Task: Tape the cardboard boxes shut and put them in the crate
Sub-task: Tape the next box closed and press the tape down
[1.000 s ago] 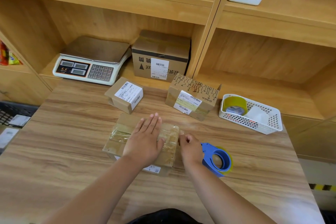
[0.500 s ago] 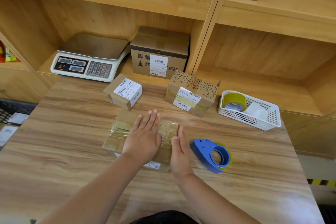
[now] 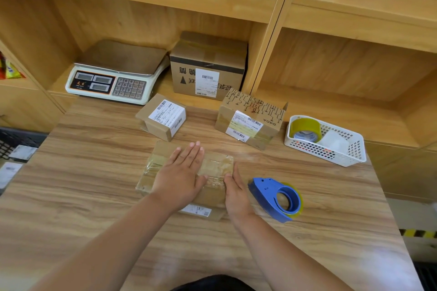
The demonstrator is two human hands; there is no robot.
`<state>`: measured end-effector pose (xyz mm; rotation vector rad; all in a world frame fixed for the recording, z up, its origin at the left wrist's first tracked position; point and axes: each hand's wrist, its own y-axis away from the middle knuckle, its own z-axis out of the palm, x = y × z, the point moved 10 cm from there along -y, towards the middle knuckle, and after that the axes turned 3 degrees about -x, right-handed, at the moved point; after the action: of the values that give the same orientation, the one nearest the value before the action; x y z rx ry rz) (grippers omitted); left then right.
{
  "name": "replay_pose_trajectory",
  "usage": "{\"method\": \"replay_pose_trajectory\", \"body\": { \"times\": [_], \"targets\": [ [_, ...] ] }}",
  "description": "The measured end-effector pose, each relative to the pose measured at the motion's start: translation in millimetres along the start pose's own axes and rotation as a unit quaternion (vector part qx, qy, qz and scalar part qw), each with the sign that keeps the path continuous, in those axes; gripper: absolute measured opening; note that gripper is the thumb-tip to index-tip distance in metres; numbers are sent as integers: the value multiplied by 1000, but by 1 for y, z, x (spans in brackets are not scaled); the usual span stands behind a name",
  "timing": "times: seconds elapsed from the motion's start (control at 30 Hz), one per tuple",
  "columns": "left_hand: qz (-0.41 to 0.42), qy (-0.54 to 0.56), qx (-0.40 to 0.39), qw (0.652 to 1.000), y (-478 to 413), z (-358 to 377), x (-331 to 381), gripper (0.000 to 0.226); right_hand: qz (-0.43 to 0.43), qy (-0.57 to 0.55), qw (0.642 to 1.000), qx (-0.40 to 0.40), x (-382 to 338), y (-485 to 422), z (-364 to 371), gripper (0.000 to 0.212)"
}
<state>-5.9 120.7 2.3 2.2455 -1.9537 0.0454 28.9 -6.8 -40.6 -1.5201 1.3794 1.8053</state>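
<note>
Fingers [image 3: 192, 156] straight, released: left hand [image 3: 181, 181] flat on box [image 3: 216, 166], right hand [image 3: 236, 192] against its side. Dispenser [image 3: 276, 198] beside, on worktop [image 3: 94, 184].

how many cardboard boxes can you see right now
4: taped box under the left hand; small labelled box behind it; printed box farther right; large box on the shelf beside the scale. Others may be hidden.

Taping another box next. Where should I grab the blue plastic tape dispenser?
Likely the ring end of the blue plastic tape dispenser, from above with the right hand beside it: the ring's hole faces up, and the narrow nose points toward the flat taped cardboard box.
</note>
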Motion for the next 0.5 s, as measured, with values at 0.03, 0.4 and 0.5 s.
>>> {"method": "replay_pose_trajectory", "body": {
  "times": [0.03,0.4,0.5],
  "targets": [
    [-7,-3,2,1000,2,-1,-6,77,-2,-7,1000,1,-2,0,0,50],
    [-21,10,10,1000,9,-2,-17,78,-264,602,752,33,-51,18,35,54],
    [-18,19,16,1000,8,-3,-17,73,-250,660,709,-13,-51,9,51,68]
  ]
}}
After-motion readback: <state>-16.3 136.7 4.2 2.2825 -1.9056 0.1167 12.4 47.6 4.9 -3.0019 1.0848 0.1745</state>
